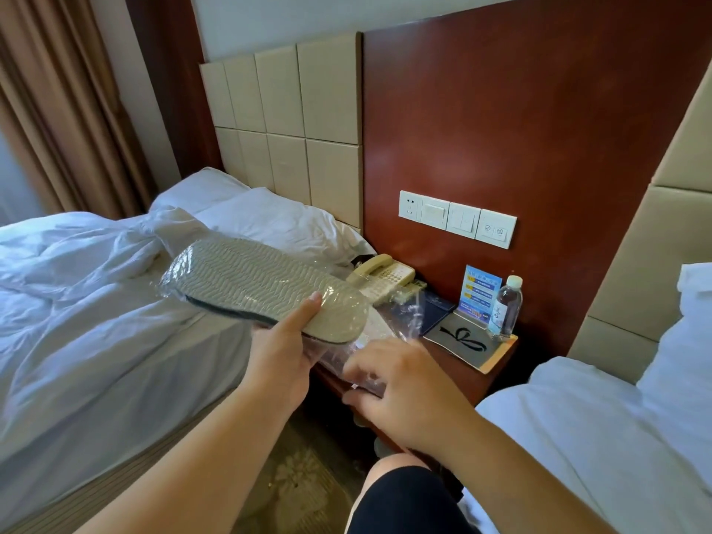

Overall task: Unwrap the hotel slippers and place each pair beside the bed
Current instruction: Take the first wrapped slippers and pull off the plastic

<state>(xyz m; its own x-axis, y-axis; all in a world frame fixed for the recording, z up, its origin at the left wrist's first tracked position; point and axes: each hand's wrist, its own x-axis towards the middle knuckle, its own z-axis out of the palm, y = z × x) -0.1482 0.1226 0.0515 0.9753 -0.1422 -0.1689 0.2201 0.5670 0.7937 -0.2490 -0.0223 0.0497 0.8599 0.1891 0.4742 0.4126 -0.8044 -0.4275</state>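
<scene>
The left hand held the slippers sole-up above the gap between the bed and the counter, its grip closed on the heel end with the thumb pressed on the sole. Clear wrap covered the toe end and trailed loose off the heel. The right hand was beside it, fingers pinched on that loose wrap. On the counter stood a phone, a card and a bottle.
</scene>
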